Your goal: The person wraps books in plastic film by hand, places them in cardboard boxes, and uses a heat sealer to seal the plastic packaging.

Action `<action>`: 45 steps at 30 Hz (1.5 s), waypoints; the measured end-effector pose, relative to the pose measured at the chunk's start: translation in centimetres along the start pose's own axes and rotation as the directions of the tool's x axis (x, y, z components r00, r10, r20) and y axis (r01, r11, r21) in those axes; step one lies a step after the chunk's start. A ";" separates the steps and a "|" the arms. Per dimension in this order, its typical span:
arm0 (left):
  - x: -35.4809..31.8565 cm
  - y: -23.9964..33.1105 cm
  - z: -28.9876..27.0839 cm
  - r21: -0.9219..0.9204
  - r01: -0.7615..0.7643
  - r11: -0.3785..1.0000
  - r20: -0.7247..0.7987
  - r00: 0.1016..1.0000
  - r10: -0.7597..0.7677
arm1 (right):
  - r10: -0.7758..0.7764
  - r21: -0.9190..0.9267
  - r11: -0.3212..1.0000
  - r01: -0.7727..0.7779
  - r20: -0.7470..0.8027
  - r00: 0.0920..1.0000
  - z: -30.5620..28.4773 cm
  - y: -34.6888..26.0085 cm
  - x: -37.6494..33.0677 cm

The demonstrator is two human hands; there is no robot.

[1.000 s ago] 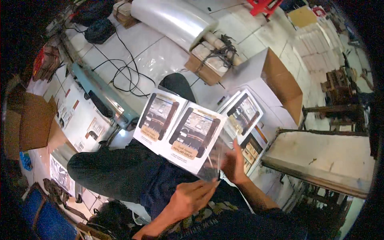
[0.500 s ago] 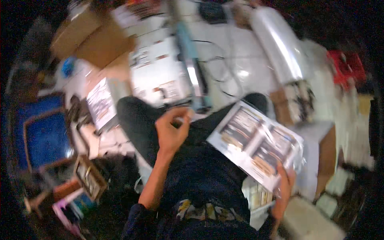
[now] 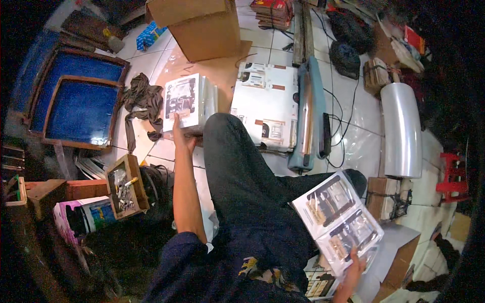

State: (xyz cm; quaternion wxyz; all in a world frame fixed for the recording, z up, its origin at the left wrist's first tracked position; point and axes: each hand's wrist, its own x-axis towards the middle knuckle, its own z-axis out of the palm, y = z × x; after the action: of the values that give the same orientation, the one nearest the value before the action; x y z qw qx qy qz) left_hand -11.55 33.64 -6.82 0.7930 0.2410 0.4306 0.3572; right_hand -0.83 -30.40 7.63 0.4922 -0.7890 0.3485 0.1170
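My left hand [image 3: 184, 135] is at the near edge of a stack of printed sheets [image 3: 188, 96], one digit lying over the top sheet and the other fingers mostly hidden. Clear plastic shows along the stack's side. Over my right thigh, my right hand [image 3: 352, 267] grips the lower edge of a printed sheet pack [image 3: 337, 218] in shiny clear plastic, with dark and tan pictures on white. Beyond my knee lies a flat white printed stack [image 3: 265, 108], beside a long grey-blue bar-shaped device [image 3: 314, 101].
A cardboard box [image 3: 204, 30] stands far ahead. Blue framed screens [image 3: 83, 108] and a wooden tray of small items [image 3: 127, 189] are at left. To the right are a clear plastic film roll [image 3: 402, 129], a red stool [image 3: 451, 177] and black cables [image 3: 339, 118].
My left hand has moved from mid-lap, fingers pinched, out left to the printed stack. The view has swung left. My right hand keeps its hold on the sheet pack.
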 end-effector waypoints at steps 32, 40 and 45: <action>1.4 -4.4 6.3 0.705 -0.484 0.519 0.247 0.853 0.460 | 0.202 -0.409 0.912 -0.040 0.361 0.911 -0.1 6.4 -1.7; -8.0 -3.5 11.2 0.659 -0.638 0.399 0.616 0.762 0.202 | -0.690 -0.180 0.653 0.736 0.259 0.676 1.9 -7.9 -7.8; -16.0 -7.5 11.1 0.687 -0.599 0.411 0.711 0.672 -0.209 | -0.675 0.333 0.724 0.604 0.525 0.518 9.4 -9.5 -10.6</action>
State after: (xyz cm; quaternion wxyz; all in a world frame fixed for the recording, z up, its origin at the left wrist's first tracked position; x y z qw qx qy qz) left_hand -5.30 15.70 1.85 0.5841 0.7911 0.1743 0.0512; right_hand -0.73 -15.11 15.26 0.6270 -0.7496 -0.1407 0.1583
